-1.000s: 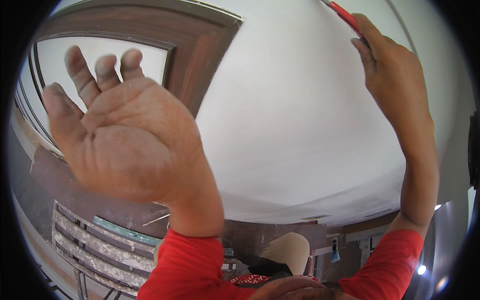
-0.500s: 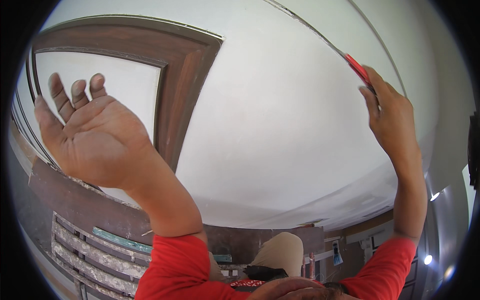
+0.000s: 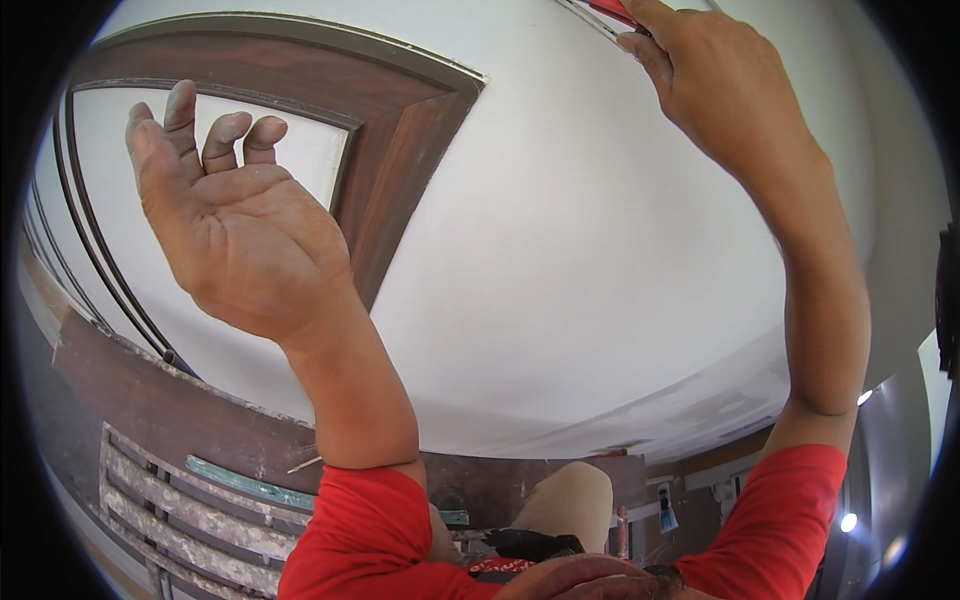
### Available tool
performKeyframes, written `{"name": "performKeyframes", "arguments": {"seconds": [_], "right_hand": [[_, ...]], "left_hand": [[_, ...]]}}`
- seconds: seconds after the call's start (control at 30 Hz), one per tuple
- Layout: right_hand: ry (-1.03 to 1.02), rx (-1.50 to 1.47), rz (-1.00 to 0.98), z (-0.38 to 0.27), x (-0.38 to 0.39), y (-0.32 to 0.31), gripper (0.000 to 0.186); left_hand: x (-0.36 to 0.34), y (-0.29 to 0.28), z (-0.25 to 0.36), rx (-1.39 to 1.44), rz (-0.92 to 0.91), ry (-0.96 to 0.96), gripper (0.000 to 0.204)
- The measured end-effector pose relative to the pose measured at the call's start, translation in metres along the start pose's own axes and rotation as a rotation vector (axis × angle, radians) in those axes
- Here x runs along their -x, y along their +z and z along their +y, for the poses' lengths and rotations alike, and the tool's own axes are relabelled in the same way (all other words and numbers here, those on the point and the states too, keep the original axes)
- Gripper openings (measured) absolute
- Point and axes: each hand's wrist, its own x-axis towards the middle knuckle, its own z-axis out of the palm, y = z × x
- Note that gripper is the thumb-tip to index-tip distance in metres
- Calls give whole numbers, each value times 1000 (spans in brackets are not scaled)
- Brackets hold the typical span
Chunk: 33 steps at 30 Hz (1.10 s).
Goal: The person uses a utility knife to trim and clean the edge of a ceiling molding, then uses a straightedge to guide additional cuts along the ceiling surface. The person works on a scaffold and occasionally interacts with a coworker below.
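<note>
My right hand [image 3: 725, 90] is raised to the top right and closed around a slim red-handled tool [image 3: 612, 12]. A thin metallic part shows along the tool, but its far end runs out of view, so its exact kind is hidden. The tool lies close to the broad white surface [image 3: 530, 260]; whether it touches cannot be told. On the left, my left hand [image 3: 255, 230] is held up with the palm showing. Its fingers are apart and loosely bent, and it holds nothing. Behind that hand is a brown wooden frame [image 3: 400, 150] around a white panel.
Below left stands a paint-spattered slatted platform [image 3: 190, 500] with a teal strip [image 3: 250, 480] on it. A dark brown board [image 3: 150, 370] runs alongside. At the lower right hang a blue-bristled brush [image 3: 667, 508] and lit lamps [image 3: 849, 522].
My right hand has moved up and to the left with the red-handled tool, now partly out of view. My left hand has shifted right and slightly up, still open.
</note>
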Motion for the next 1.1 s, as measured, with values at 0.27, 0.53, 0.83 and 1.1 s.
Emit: {"name": "performKeyframes", "arguments": {"seconds": [0.27, 0.53, 0.83, 1.1], "right_hand": [[-59, -4, 161, 34, 25, -23, 31], [69, -154, 12, 17, 39, -44, 29], [-130, -208, 311, 7, -5, 31, 29], [-94, -252, 349, -16, 24, 4, 29]], "left_hand": [[6, -7, -21, -75, -25, -62, 60], [28, 12, -41, -193, -231, -187, 51], [29, 21, -30, -160, -159, -157, 53], [31, 14, -34, -152, -129, -152, 50]]}}
